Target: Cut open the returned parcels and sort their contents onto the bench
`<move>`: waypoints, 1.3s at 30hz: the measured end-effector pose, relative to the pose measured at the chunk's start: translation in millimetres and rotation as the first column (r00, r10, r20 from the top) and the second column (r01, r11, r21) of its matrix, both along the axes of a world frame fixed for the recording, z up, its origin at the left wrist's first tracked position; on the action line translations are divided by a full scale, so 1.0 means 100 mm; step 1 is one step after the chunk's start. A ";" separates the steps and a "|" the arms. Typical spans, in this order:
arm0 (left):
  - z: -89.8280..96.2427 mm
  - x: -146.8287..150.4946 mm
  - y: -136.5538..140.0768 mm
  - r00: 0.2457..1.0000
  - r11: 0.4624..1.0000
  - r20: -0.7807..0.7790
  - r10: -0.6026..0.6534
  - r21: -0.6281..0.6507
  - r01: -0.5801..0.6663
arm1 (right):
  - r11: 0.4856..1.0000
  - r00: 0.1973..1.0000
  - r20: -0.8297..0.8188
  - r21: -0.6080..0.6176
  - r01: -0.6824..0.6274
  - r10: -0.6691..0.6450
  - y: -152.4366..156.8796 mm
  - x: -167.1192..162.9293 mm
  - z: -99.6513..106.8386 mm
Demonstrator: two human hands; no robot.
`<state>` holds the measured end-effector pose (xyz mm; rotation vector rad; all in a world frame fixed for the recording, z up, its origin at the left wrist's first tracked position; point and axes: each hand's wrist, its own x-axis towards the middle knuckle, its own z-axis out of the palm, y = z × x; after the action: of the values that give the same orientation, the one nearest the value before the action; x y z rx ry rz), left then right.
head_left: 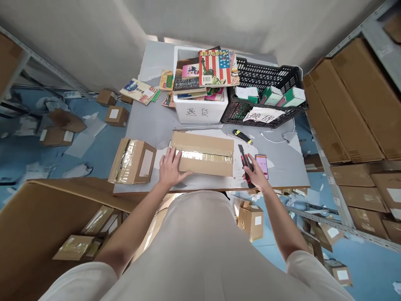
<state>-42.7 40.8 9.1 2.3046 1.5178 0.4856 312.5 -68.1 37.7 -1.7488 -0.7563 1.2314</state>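
Observation:
A flat cardboard box [203,164] lies on the grey table in front of me, with shiny tape along the middle of its top. My left hand [171,168] rests on the left end of this box, its fingers stretched out and the thumb apart. In my right hand [256,173] is a red and black utility knife [245,161], fingers wrapped round its handle, just right of the box. A phone [262,166] with a lit screen lies beside that hand. Behind it is a second, black and yellow utility knife [242,136]. Left of my left hand stands a taped carton [134,162].
A white foam bin [200,113] heaped with books stands at the back, next to a black plastic crate [266,69] holding green and white boxes. Loose books [140,91] lie at the back left. Shelving with cartons [360,104] rises on the right; a large open carton [37,221] is lower left.

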 end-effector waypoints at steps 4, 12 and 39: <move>-0.04 0.02 -0.01 0.999 1.000 -0.023 -0.023 -0.011 0.023 | 0.999 0.993 -0.118 -0.026 -0.033 0.029 -0.14 -0.09 0.05; -0.10 0.00 0.02 1.000 0.999 0.017 -0.023 -0.031 0.023 | 0.994 0.994 -0.052 -0.048 -0.100 0.097 -0.23 -0.11 -0.01; -0.12 0.00 0.01 0.996 0.999 -0.076 -0.038 0.032 0.040 | 0.852 0.648 0.563 -0.430 -0.299 0.512 0.07 -0.23 0.48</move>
<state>-42.7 42.2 -3.1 2.3986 1.5065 0.4206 289.1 -61.3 85.8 -2.4118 -1.5293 1.0176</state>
